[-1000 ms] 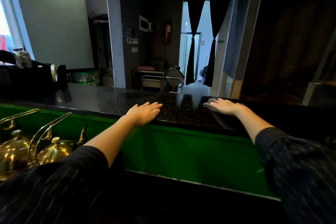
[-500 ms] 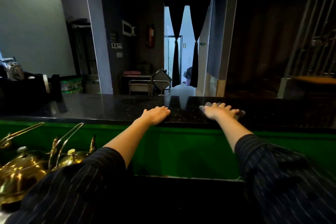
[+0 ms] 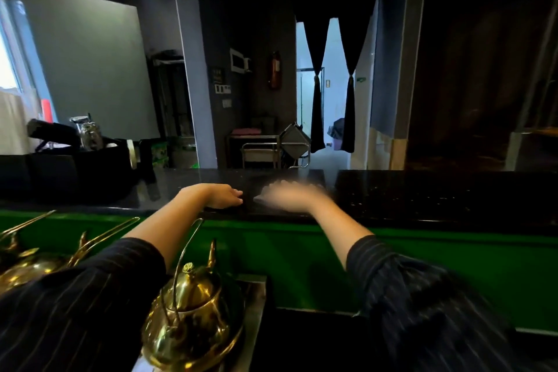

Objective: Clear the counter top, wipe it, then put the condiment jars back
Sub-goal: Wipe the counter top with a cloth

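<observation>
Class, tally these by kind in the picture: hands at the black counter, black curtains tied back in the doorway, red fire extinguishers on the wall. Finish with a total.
Hands: 2 (left hand, right hand)
Black curtains: 2
Fire extinguishers: 1
Total: 5

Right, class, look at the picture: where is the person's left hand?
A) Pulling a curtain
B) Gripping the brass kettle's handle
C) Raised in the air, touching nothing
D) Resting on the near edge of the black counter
D: the left hand lies on the near edge of the counter, well above the kettle and apart from it.
</observation>
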A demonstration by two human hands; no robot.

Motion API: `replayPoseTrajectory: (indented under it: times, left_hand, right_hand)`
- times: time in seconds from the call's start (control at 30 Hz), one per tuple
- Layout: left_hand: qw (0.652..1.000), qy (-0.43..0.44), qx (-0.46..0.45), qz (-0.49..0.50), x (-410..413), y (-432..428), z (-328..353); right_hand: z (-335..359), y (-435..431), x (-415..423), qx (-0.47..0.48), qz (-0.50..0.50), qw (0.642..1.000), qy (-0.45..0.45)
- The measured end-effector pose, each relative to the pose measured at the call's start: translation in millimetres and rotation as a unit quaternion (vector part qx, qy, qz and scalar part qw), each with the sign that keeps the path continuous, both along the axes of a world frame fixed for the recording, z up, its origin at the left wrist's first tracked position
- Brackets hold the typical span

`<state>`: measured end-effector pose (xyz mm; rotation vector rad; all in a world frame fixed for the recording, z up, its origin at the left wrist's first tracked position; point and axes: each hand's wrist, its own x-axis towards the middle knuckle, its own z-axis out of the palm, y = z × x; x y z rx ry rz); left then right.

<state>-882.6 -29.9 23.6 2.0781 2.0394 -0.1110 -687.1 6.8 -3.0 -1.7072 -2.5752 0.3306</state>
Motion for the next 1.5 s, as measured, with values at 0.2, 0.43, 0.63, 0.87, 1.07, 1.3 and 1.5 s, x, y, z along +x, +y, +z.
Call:
replayPoseTrajectory:
  times: [0.2, 0.43, 0.63, 0.87, 1.07, 1.3, 1.5]
  left_hand:
    - [0.997, -0.049, -0.053, -0.025, -14, -12, -8]
    - [0.992, -0.069, -0.075, -0.076, -29, -11, 0]
    - [0.981, -0.138, -0.088, -0.107, -45, -3, -9]
    - [0.981, -0.131, -0.068, -0.123, -46, 3, -16]
    - [0.985, -0.146, -0.029, -0.085, -67, -3, -11]
    - [0.998, -0.028, 0.018, -0.053, -96, -13, -25]
    - [0.998, -0.032, 0.025, -0.052, -97, -7, -28]
  right_hand:
    - [-1, 18, 94, 0.017, -0.1, 0.995, -0.006]
    - [-6, 38, 163, 0.002, -0.3, 0.954, 0.012]
    - [6, 75, 89, -0.007, -0.464, 0.884, -0.045]
    - [-2, 94, -70, 0.015, -0.134, 0.99, -0.039]
    - [0, 93, -35, -0.002, 0.015, 1.0, -0.018]
    - [-17, 148, 99, -0.012, -0.223, 0.973, -0.054]
    - [13, 122, -1, -0.041, -0.379, 0.924, -0.035]
